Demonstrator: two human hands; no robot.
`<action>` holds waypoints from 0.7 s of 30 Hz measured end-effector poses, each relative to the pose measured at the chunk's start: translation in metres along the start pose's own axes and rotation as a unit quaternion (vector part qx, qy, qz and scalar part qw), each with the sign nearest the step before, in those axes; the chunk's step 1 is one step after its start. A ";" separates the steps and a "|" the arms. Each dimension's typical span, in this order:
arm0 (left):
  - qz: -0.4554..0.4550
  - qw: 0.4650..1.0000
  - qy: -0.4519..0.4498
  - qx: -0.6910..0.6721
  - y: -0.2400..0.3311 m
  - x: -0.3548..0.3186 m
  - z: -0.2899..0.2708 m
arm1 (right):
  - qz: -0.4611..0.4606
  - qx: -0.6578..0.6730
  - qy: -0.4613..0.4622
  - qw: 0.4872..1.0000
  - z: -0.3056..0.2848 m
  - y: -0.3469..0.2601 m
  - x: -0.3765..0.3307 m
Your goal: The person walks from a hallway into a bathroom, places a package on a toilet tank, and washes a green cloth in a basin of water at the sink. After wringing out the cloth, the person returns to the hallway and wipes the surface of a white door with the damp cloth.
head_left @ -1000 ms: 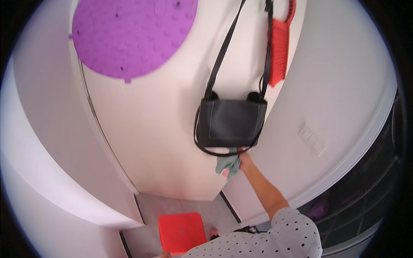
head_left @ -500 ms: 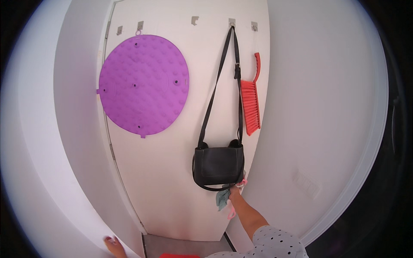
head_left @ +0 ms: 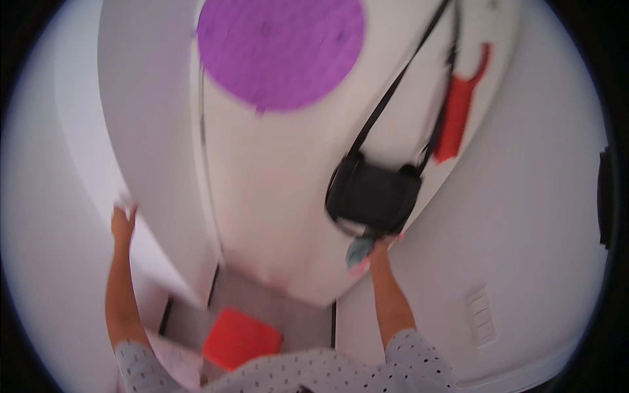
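Note:
At the left, my left hand [head_left: 123, 221] is against the edge of the white wall, its blurred fingers apart and holding nothing. My right hand [head_left: 380, 247] reaches to the right edge of the white door [head_left: 275, 196], just below a black shoulder bag [head_left: 377, 195]. Its fingers look closed, but the bag and blur hide what they grip. Beside them hangs a grey-green cloth [head_left: 358, 252], with a pink strip [head_left: 359, 268] beneath it. The bag hangs by its long strap on the door, tilted in this view.
A round purple bumpy mat [head_left: 282, 52] and a red brush [head_left: 457, 118] hang on the door. On the grey floor [head_left: 295, 314] stands a red box-like thing [head_left: 241, 338]. A white switch panel [head_left: 481, 316] is on the right wall.
The view has tipped downward, so the door and hanging things sit higher and more of the floor shows. My left arm has come further into view along the wall. My right hand stays below the bag.

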State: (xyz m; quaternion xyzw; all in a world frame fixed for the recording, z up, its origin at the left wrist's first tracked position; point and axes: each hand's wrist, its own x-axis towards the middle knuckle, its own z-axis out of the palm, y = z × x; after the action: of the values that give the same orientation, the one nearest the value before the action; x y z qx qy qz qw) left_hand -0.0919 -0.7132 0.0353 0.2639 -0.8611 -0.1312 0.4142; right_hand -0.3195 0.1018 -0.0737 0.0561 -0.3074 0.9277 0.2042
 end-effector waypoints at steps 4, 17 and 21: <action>-0.014 0.996 -0.073 0.054 0.020 0.004 -0.067 | 0.213 0.115 -0.270 0.932 0.054 0.002 -0.033; -0.095 0.979 -0.150 0.102 -0.017 0.058 -0.059 | 0.153 -0.211 -0.023 0.965 0.137 -0.040 -0.108; -0.147 0.969 -0.181 0.080 -0.003 0.066 -0.068 | 0.152 -0.226 -0.040 0.961 0.139 -0.044 -0.110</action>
State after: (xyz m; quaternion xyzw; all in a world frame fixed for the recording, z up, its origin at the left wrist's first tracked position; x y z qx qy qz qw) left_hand -0.0716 -0.7532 0.1189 0.3918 -0.8814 -0.1667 0.2047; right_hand -0.2043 0.0137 0.0367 -0.0023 -0.5221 0.8511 0.0555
